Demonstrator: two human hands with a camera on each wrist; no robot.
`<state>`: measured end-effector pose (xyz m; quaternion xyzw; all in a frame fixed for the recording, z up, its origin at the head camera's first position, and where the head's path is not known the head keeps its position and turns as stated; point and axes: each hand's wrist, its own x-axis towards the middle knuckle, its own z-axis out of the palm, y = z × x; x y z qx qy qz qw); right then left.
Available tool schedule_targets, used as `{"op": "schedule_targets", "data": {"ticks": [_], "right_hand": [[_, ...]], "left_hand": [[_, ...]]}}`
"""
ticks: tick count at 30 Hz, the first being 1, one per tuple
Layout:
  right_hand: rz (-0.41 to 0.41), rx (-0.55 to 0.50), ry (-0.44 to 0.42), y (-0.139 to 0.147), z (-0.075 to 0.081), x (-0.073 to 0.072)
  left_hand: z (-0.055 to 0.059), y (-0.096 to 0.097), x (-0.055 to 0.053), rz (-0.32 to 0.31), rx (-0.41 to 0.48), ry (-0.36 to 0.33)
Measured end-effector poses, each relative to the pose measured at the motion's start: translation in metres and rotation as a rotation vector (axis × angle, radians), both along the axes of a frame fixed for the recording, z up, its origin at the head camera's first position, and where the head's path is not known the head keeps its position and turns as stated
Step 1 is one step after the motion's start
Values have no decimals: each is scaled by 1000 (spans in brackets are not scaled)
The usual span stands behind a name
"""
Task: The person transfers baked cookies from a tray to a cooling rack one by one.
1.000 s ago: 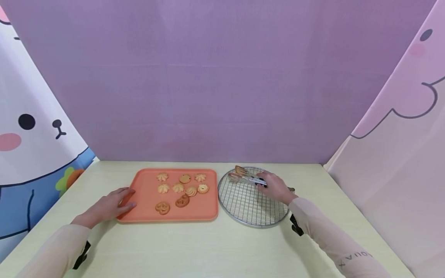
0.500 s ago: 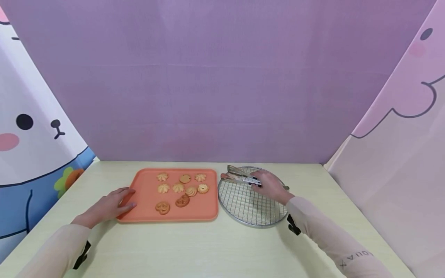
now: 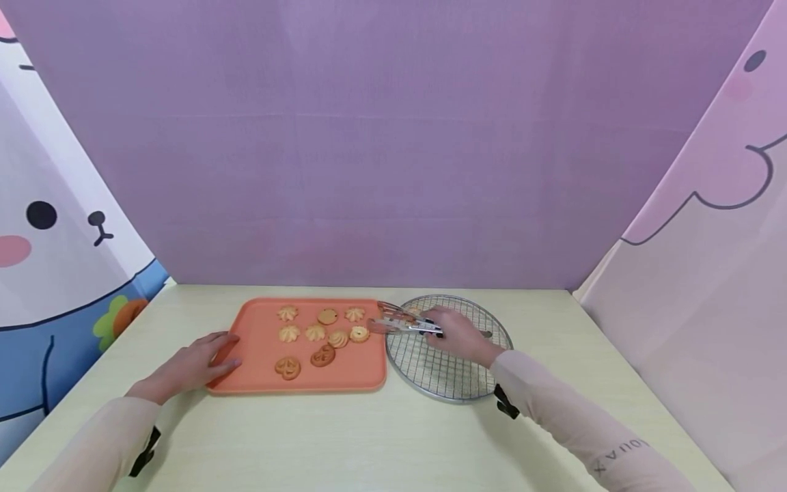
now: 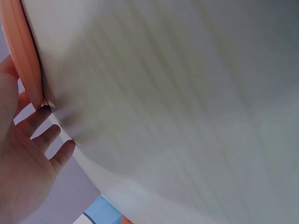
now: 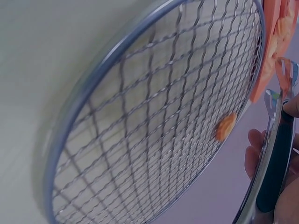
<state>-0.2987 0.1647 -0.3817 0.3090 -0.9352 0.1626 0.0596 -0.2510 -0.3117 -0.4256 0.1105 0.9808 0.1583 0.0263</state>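
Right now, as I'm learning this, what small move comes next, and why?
Probably ease the tongs over the nearest cookie on the tray: the right hand holds them at its right edge, tips apart and seemingly empty, the left hand touches its left edge, and one cookie lies on the rack.

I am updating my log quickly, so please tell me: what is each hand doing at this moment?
Left hand: open, touching the left edge of the orange tray.
Right hand: closed, holding the tongs.
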Motion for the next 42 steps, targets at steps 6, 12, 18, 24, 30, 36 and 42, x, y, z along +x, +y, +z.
{"op": "schedule_targets", "data": {"ticks": [6, 12, 18, 24, 30, 36, 42], "right_hand": [[53, 17, 10, -11, -1, 3], [70, 2, -28, -20, -4, 4], [67, 17, -14, -25, -7, 3], [63, 42, -3, -29, -10, 1], [55, 49, -11, -32, -11, -1], [51, 58, -20, -34, -11, -2], [55, 62, -21, -34, -10, -2]], "left_hand": [[2, 1, 1, -2, -3, 0], [3, 0, 0, -3, -6, 0], [-1, -1, -2, -4, -1, 13], [-6, -2, -4, 2, -1, 15], [-5, -2, -4, 5, 4, 11], [-4, -1, -3, 11, 3, 0], [-5, -1, -3, 10, 1, 5]]}}
